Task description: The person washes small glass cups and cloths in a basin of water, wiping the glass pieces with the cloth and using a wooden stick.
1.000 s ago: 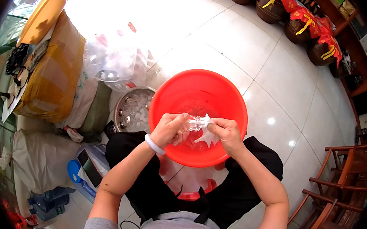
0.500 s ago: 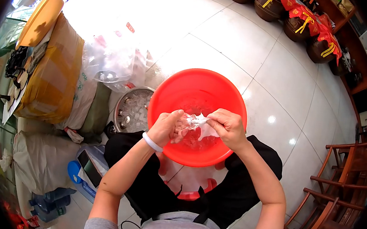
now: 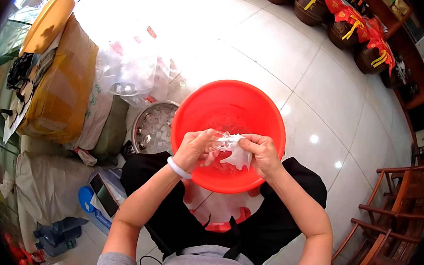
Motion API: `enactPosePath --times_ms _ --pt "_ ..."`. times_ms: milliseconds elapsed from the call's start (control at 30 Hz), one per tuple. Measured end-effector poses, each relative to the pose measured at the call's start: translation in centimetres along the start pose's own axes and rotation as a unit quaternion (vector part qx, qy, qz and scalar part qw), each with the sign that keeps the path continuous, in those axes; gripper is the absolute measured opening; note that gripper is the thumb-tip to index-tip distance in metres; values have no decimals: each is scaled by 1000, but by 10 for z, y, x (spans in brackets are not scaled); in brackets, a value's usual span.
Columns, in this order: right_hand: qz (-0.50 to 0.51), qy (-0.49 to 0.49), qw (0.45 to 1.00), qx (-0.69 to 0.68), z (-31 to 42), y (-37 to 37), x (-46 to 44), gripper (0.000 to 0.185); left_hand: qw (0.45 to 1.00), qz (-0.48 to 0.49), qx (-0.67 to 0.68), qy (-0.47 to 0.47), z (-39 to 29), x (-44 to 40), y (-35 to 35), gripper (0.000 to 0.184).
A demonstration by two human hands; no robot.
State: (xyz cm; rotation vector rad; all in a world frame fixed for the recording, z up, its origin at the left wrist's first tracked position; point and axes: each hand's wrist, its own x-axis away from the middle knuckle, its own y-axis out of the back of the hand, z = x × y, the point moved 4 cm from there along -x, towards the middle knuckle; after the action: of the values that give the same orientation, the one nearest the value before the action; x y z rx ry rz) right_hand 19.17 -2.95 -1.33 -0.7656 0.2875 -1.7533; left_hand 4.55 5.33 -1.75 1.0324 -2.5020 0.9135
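My left hand (image 3: pixel 193 149), with a white band at the wrist, is closed around a small clear glass (image 3: pixel 220 141). Its full shape is partly hidden by the fingers. My right hand (image 3: pixel 262 156) pinches a white cloth (image 3: pixel 238 158) against the right end of the glass, and a loose part of the cloth hangs below the fingers. Both hands are over a red plastic basin (image 3: pixel 229 94) between my knees, with water in its bottom. Left of it, touching or nearly so, stands a round metal pot (image 3: pixel 138 125) filled with small clear glass-like items (image 3: pixel 159 129).
Clear plastic bags (image 3: pixel 126 69) lie behind the metal pot. A taped cardboard box (image 3: pixel 62 89) and sacks (image 3: pixel 48 184) stand at left, near a phone (image 3: pixel 104 194). Wooden chairs (image 3: pixel 392 209) are at right. Dark jars (image 3: pixel 311 10) with red cloths line the back.
My right hand has shifted slightly, and its fingers now sit higher on the cloth. The cloth's hanging part has spread out wider. My left hand still holds the glass.
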Motion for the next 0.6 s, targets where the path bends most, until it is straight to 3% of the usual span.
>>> enactPosePath --times_ms 100,233,300,533,600 --pt "-44 -60 994 -80 -10 -1 1 20 1000 4 5 -22 2 -3 3 36" --pt "7 -31 999 -35 -5 7 -6 18 1000 -4 15 -2 -2 -1 1 36" --pt "101 43 982 154 7 5 -8 14 999 -7 34 17 -5 0 0 35" --pt "152 98 954 238 20 6 -10 10 997 -6 28 74 -2 3 1 34" --pt "151 173 914 336 26 6 -10 8 997 4 26 79 2 0 3 35"
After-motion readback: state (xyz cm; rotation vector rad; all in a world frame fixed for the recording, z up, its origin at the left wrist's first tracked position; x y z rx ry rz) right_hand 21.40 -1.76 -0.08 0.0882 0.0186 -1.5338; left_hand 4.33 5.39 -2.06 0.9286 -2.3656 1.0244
